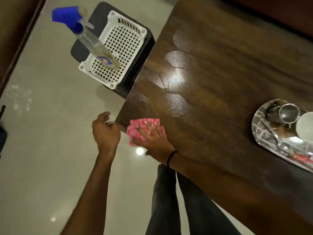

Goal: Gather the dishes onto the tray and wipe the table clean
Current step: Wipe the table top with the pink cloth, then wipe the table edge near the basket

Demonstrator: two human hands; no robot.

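My right hand [152,135] presses flat on a pink patterned cloth [135,131] at the near corner of the dark wooden table [220,82]. A black band circles that wrist. My left hand [105,131] is cupped just off the table's corner, beside the cloth, with nothing visible in it. Wet wipe marks shine on the wood beyond the cloth. At the right edge of view, a steel tray [264,143] carries steel cups [288,114], a pale round dish [306,128], a plate and a spoon [286,147].
A spray bottle [91,41] with a blue trigger stands in a white perforated basket [125,29] on a black stool next to the table's far left edge. Glossy pale floor tiles lie to the left. My legs stand against the table's near edge.
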